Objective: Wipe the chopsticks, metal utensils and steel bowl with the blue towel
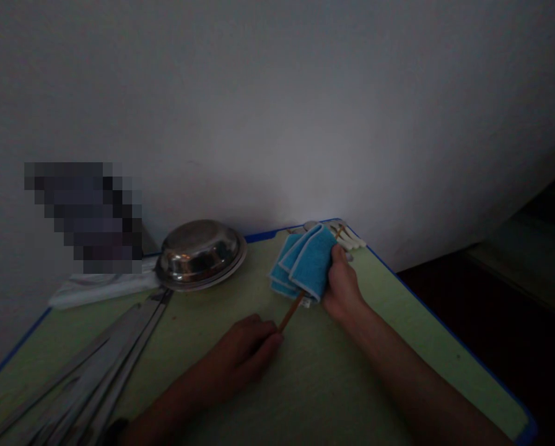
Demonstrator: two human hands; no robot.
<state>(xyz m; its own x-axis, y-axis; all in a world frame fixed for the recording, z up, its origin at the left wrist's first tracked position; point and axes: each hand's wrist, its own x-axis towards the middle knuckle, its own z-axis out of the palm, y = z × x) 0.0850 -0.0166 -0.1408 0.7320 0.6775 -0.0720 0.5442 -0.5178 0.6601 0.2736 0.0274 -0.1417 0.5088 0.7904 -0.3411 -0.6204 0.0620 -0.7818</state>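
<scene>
My left hand [254, 347] is closed around the lower end of a brown wooden chopstick [290, 313], above the near part of the table. The stick slants up to the right, and its middle is covered by a folded blue cloth [311, 260] with pale edging. Its far tip shows just past the cloth. My right hand [345, 282] grips the right side of the cloth, wrapping it around the chopstick. Some of the right fingers are hidden behind the cloth.
Upturned steel bowls [203, 251] are stacked by the wall. Long flat metal strips [105, 359] lie at the left, near a white plastic-like wrapping [105, 288]. White-handled cutlery [349, 236] lies at the far corner of the green table [342, 384]. A pixelated patch hides something at left.
</scene>
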